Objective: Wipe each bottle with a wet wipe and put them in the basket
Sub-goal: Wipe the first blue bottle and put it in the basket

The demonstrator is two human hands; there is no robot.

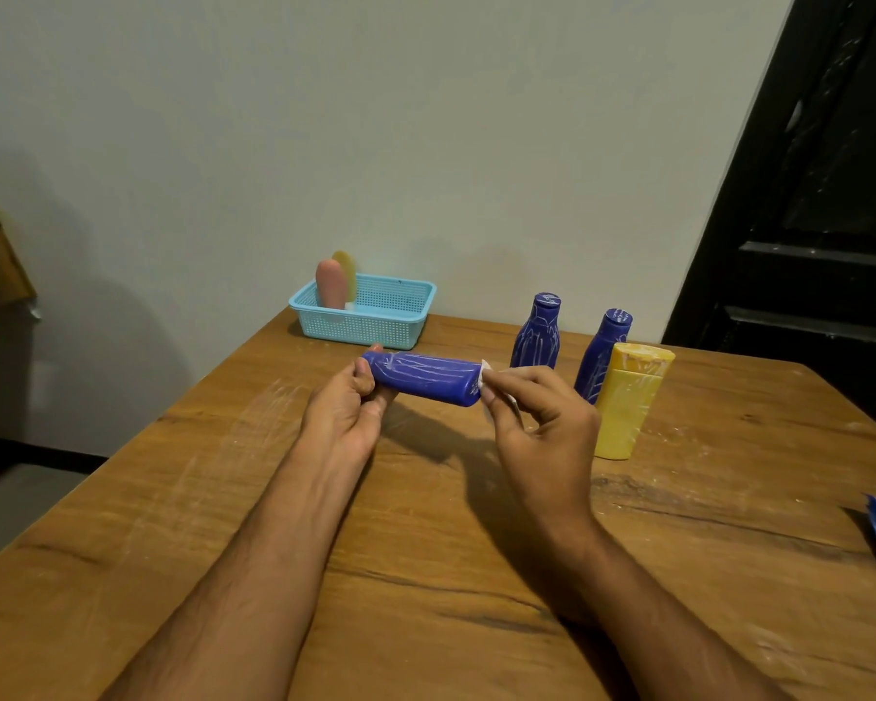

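As the left hand (347,397) grips a smooth blue plastic bottle (422,377) before the turquoise mesh basket (370,316) | right hand (537,412) pinches a white wet wipe (485,377) at its end | likely light, rigid, slippery when damp; best held mid-body.

Home room: wooden table (476,574), dark door (830,220).

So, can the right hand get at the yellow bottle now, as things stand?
Probably yes, once freed: the right hand pinches a wet wipe at the held blue bottle. The yellow bottle stands just beside it, and nothing lies between them.
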